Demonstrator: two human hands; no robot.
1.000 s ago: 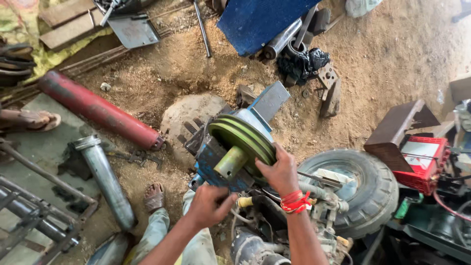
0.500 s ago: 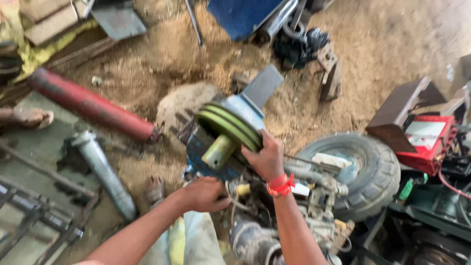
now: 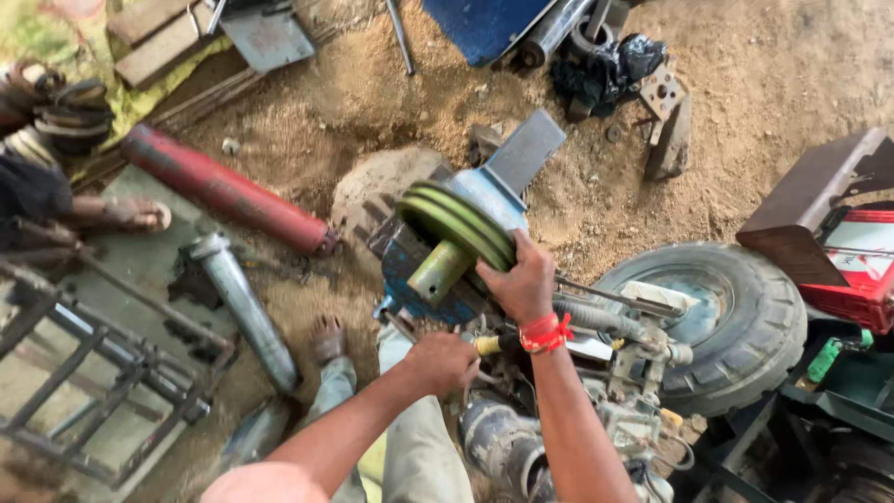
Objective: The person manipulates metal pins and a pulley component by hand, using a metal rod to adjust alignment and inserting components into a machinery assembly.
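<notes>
A green grooved pulley (image 3: 458, 224) with a stubby olive shaft (image 3: 438, 271) sits on a blue machine housing (image 3: 410, 270). My right hand (image 3: 520, 279), with a red band at the wrist, grips the lower right rim of the pulley. My left hand (image 3: 441, 361) is closed around a yellow-handled tool (image 3: 489, 346) just below the housing. The tool's tip is hidden behind the machine parts. A grey engine block (image 3: 521, 447) with hoses and wires lies under both forearms.
A black tyre (image 3: 726, 326) lies right of the machine, with a red box (image 3: 861, 270) beyond. A red cylinder (image 3: 223, 191) and a grey tube (image 3: 244, 312) lie on sandy ground at left, near a metal frame (image 3: 102, 373). Another person's sandalled foot (image 3: 126, 214) is far left.
The view has drifted slightly. My right hand slid up along the pulley's rim and my left hand stayed on the tool below the housing.
</notes>
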